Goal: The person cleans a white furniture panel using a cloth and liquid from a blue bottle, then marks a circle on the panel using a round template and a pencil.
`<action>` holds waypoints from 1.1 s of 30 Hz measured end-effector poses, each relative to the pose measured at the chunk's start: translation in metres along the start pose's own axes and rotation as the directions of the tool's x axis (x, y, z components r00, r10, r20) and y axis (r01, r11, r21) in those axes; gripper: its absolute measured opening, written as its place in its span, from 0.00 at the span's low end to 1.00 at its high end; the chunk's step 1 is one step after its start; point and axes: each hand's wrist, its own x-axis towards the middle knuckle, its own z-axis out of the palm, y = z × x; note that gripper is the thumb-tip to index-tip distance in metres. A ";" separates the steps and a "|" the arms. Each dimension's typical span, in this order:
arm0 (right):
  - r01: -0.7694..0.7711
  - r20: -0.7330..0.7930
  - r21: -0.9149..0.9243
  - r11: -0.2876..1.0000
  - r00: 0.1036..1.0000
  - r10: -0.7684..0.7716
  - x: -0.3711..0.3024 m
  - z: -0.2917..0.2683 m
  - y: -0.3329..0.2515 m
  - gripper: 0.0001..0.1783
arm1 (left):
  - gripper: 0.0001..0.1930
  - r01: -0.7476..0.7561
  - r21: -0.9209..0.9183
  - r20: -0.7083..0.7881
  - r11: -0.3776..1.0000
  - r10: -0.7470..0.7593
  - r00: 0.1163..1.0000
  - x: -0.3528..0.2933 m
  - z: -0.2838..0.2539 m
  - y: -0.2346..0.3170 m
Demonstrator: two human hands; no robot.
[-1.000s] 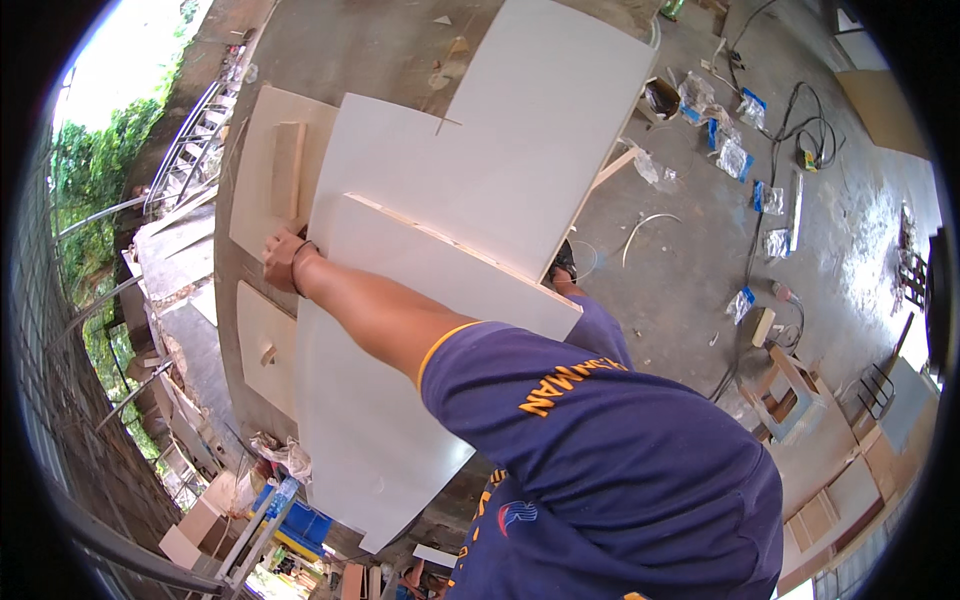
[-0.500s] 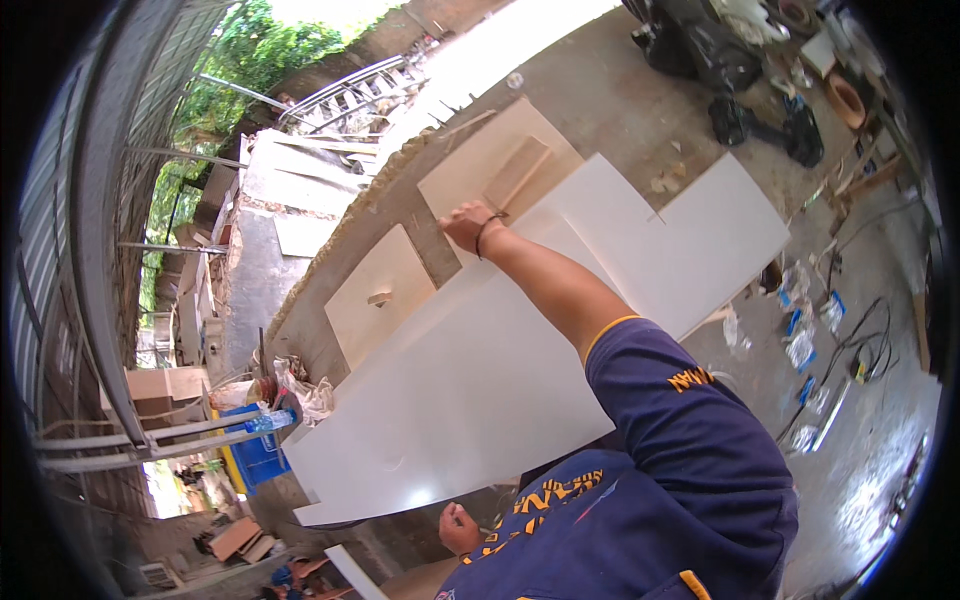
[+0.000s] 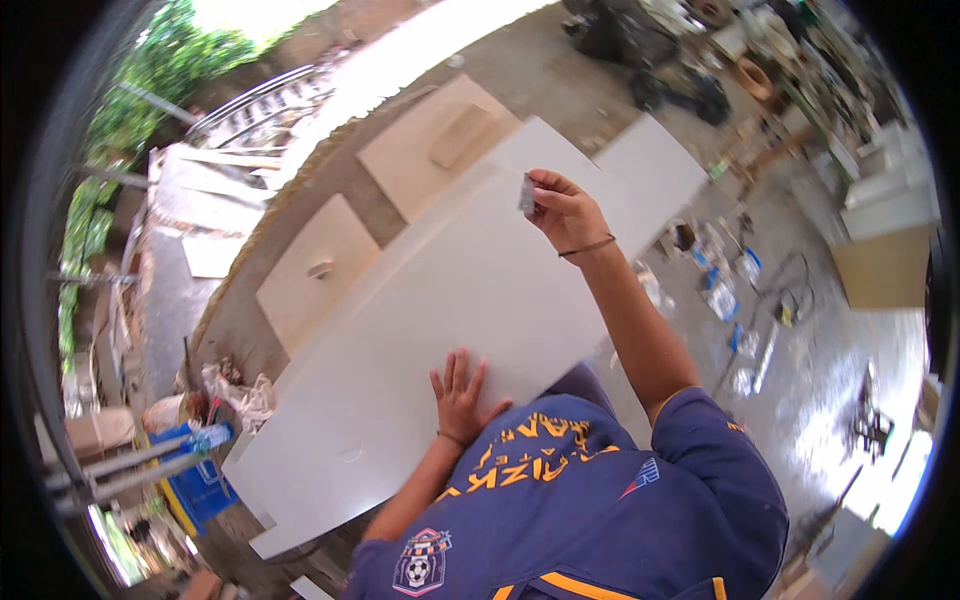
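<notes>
Right hand fingers pinch a small unclear grey piece; left hand fingers spread on white board

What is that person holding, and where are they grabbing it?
The right hand pinches a small grey piece by its edge. The left hand lies flat on the white board.

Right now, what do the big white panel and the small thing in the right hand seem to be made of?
The panel looks like laminated board: flat, smooth, matte white, straight cut edges; the core is hidden. The small piece in the right hand looks grey and thin, maybe metal or plastic; too small to tell. The left hand lies flat on the panel.
</notes>
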 end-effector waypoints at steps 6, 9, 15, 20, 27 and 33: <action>0.083 0.037 0.121 0.989 0.995 -0.088 -0.184 -0.054 -0.017 0.09 | 0.49 -0.323 -0.037 0.161 0.946 0.325 0.932 0.082 0.010 0.026; 0.150 -0.174 0.115 0.982 0.976 -0.128 -0.253 -0.046 -0.001 0.08 | 0.50 -0.348 -0.018 0.156 0.937 0.346 0.925 0.116 0.026 0.059; 0.269 -0.344 0.077 0.960 0.911 -0.228 -0.307 -0.082 0.063 0.07 | 0.39 -0.348 0.034 0.057 0.937 0.346 0.937 0.171 0.045 0.090; 0.053 -0.381 -0.232 0.971 0.914 -0.141 -0.300 -0.061 0.075 0.11 | 0.20 -0.466 -0.029 -0.066 0.885 0.463 0.884 0.202 0.051 0.060; -0.022 -0.354 -0.689 0.724 0.882 -0.310 -0.277 -0.058 0.106 0.06 | 0.20 -0.361 0.077 -0.128 0.929 0.369 0.921 0.232 0.046 0.034; -0.059 -0.067 -0.998 0.032 0.867 -0.494 -0.267 -0.057 0.144 0.05 | 0.20 -0.335 0.066 -0.109 0.940 0.341 0.934 0.234 0.044 0.034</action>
